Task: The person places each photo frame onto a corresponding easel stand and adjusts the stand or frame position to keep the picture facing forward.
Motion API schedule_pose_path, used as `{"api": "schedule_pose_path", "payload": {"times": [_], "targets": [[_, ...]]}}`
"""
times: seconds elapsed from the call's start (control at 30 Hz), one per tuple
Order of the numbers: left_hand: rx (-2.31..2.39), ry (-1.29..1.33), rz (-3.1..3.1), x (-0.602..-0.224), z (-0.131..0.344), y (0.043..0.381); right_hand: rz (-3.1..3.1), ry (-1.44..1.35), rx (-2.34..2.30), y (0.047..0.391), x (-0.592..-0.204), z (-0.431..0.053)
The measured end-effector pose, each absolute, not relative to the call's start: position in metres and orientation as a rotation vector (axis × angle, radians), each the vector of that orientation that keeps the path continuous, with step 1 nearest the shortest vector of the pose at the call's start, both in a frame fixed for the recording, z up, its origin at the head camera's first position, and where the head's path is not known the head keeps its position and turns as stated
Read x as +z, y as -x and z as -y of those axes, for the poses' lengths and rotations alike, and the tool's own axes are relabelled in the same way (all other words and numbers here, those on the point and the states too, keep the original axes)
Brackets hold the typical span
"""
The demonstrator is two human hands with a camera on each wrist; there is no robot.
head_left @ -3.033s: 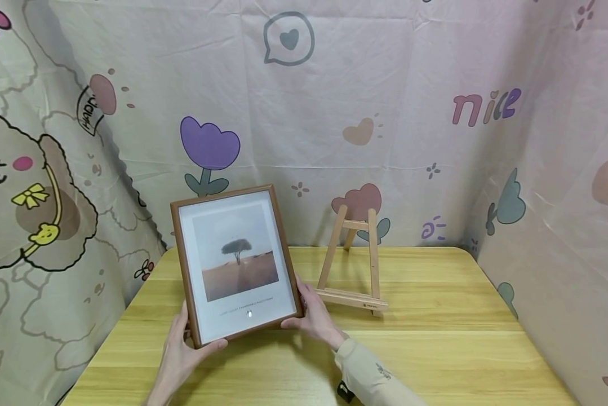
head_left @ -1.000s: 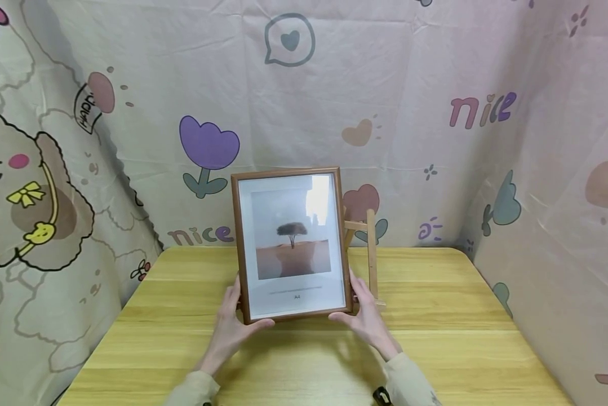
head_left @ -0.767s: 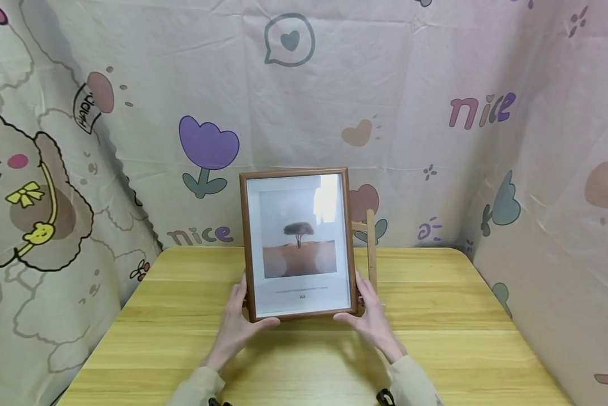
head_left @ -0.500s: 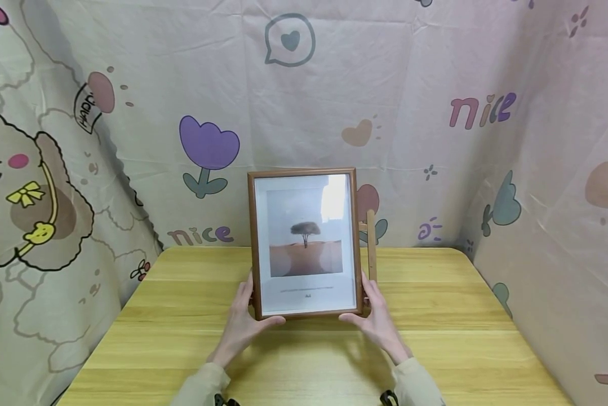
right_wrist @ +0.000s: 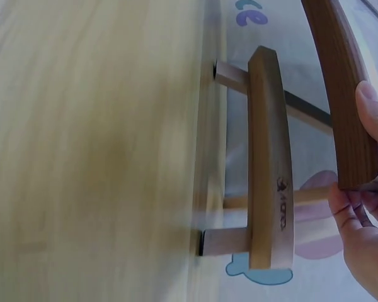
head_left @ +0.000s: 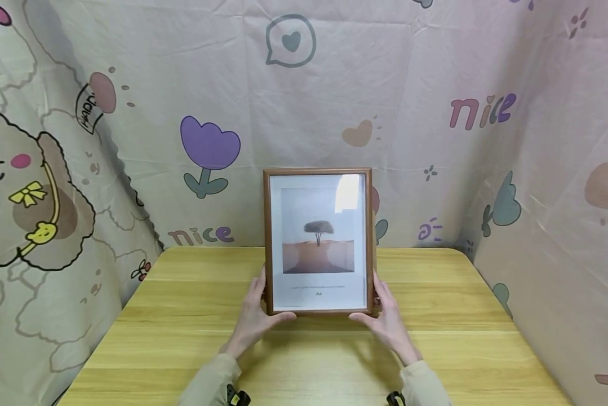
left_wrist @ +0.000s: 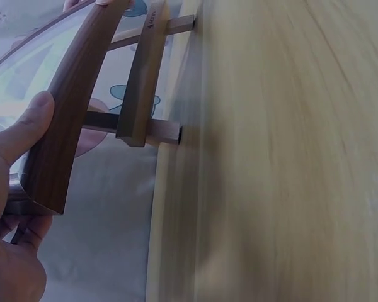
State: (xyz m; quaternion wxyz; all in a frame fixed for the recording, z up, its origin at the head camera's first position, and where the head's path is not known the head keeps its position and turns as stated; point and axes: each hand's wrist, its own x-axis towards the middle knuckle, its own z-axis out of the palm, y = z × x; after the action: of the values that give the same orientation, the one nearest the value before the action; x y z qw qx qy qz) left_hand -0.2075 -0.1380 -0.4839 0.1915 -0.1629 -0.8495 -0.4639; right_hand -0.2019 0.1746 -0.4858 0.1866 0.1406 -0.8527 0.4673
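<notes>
A brown wooden picture frame [head_left: 318, 225] with a print of a lone tree is held upright in the head view, between both hands. My left hand [head_left: 255, 321] grips its lower left corner, thumb on the front and fingers behind. The lower right corner is gripped the same way by my right hand [head_left: 387, 324]. Behind the frame stands a small wooden easel, almost wholly hidden from the head camera. Both wrist views show its ledge [left_wrist: 143, 75] and feet [right_wrist: 223, 242] on the table. In those views the frame's bottom edge [right_wrist: 348, 107] is raised above the ledge, apart from it.
The wooden table [head_left: 182, 316] has rounded far corners. A printed cloth [head_left: 293, 113] hangs behind it and along both sides. Dark wrist devices [head_left: 239, 396] sit at the sleeve cuffs.
Both hands have carried the frame to the right, and its tilt has straightened to nearly level. It now covers the easel that stood visible beside it.
</notes>
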Motion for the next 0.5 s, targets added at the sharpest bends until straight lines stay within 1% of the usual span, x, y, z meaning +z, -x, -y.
{"api": "schedule_pose_path", "payload": {"times": [0.5], "targets": [[-1.298,0.541,2.403,-0.484,0.12,0.225,2.313,-0.392,1.271,0.202,-0.489,-0.192]]}}
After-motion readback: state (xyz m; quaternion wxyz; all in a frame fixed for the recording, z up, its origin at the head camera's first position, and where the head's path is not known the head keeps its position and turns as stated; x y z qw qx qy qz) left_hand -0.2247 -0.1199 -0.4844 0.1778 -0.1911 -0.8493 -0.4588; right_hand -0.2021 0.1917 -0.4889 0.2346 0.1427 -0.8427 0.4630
